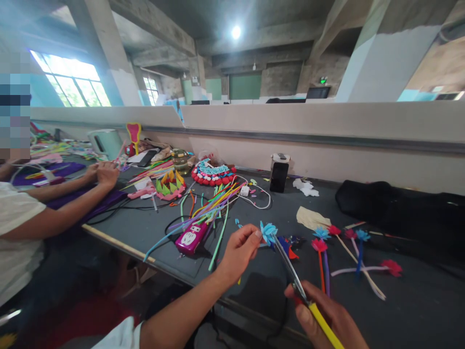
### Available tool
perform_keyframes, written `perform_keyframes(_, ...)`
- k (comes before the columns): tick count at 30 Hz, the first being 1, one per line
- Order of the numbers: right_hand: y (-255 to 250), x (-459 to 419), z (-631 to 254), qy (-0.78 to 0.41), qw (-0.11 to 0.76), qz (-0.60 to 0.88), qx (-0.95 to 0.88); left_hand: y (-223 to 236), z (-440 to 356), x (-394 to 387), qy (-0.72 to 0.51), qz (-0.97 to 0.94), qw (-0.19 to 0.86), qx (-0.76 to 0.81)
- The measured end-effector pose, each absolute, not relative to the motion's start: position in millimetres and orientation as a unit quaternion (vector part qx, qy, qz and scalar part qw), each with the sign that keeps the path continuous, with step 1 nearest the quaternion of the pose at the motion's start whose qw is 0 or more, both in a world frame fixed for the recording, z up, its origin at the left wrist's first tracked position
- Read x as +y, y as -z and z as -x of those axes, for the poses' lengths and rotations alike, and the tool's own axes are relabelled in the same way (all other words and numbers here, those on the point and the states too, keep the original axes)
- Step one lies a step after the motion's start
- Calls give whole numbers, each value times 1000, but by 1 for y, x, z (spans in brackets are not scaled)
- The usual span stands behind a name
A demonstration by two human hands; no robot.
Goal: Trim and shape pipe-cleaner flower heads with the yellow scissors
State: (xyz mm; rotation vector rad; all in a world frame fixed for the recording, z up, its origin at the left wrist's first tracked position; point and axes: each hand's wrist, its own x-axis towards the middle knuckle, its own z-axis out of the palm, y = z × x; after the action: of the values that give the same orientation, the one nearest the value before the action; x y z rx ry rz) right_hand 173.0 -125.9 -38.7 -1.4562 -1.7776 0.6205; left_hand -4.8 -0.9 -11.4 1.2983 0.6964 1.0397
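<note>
My left hand [242,247] pinches a small light-blue flower [269,232] by its left side between thumb and fingertips. In my right hand [323,310] is a long, thin metal tool with a yellow handle [323,324], its exact kind unclear. The tool's tip touches the flower's petals. Behind and below the flower lie dark-blue and red scraps [290,247]. To the right, finished-looking red and blue flowers on coloured stems lie on the dark table, among them a pink-red flower [391,267] and a blue flower [321,233].
A purple power strip [192,237] lies under a bundle of coloured strips [218,201]. Farther back are a red-white-blue beaded piece [212,172], a phone [279,176] and white tissue [305,187]. Black cloth [395,208] lies right. A co-worker's hands [103,173] are at left.
</note>
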Motion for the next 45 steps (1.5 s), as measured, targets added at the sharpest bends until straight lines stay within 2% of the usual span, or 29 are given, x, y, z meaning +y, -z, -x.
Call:
perform_keyframes(4, 41, -124, -174, -227, 372, 568, -698, 8, 5, -2, -433, -585, 612, 309)
perform_keyframes(13, 52, -127, -170, -68, 372, 608, -698, 6, 4, -3, -424, -577, 620, 320)
perform_keyframes(24, 54, -126, -178, 57, 278, 603, -745, 4, 7, -3, -415, -571, 626, 332)
perform_keyframes(28, 54, -125, -176, 31, 293, 608, -738, 5, 6, -2, -417, -551, 643, 330)
perform_keyframes(36, 38, -118, -171, -146, 355, 592, -709, 10, 3, 5, -437, -467, 724, 259)
perform_keyframes(45, 18, -101, -145, -191, 482, 580, -628, -19, 18, 6, -463, -470, 713, 238)
